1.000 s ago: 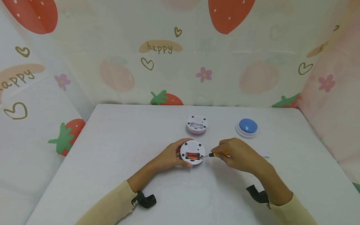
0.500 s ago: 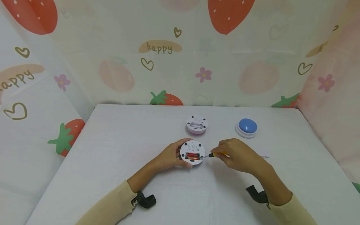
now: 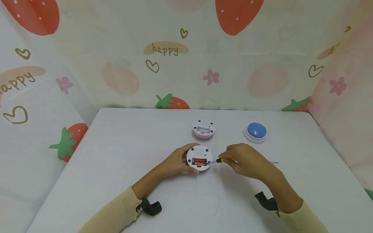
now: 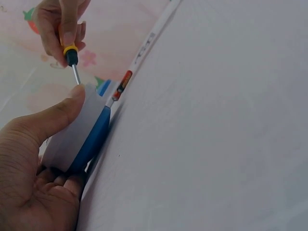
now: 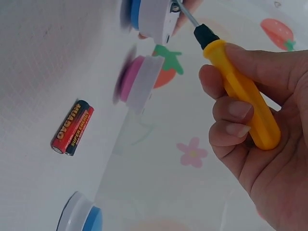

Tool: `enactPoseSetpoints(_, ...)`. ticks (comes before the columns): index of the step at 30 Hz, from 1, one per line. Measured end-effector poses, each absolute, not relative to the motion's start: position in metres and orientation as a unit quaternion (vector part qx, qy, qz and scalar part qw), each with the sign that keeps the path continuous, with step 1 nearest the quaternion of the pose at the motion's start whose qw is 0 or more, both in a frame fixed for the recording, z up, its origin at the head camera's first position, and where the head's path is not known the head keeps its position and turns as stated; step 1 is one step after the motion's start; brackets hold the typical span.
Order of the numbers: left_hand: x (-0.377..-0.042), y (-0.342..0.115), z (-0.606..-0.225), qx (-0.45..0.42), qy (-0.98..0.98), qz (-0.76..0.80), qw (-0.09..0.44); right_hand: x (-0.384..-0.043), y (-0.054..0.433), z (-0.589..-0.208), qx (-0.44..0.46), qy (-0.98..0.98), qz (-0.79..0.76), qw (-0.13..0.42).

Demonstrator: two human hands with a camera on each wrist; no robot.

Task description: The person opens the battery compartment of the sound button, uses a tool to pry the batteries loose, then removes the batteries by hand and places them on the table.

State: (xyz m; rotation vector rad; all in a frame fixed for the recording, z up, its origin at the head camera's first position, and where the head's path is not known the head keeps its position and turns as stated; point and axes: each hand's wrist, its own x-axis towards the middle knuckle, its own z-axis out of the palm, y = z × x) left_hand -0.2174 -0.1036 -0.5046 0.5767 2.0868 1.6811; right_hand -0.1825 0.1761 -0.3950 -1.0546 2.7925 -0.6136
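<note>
A round white button buzzer lies upside down, its blue dome underneath. Two red batteries sit in its uncovered battery bay, below the speaker holes. Thumb and fingers of my left hand grip the buzzer by its rim from the left side. My right hand holds a yellow-handled screwdriver with a black collar. The shaft slants down leftward, and its tip meets the buzzer at the right end of the battery bay. Exactly what the tip touches is too small to tell.
Behind the held buzzer, a pink buzzer lies upside down with a vacant battery bay. A blue-domed buzzer stands upright at the back right. Loose red-and-black batteries lie on the white table. A thin pale object shows beside my right wrist.
</note>
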Motion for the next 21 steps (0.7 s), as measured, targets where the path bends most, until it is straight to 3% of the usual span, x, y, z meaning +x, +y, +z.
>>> enactPoseSetpoints(21, -0.218, -0.103, -0.505, 0.204, 0.749, 0.598, 0.201, -0.171, 0.164, -0.397, -0.330, 0.931, -0.153, 0.004)
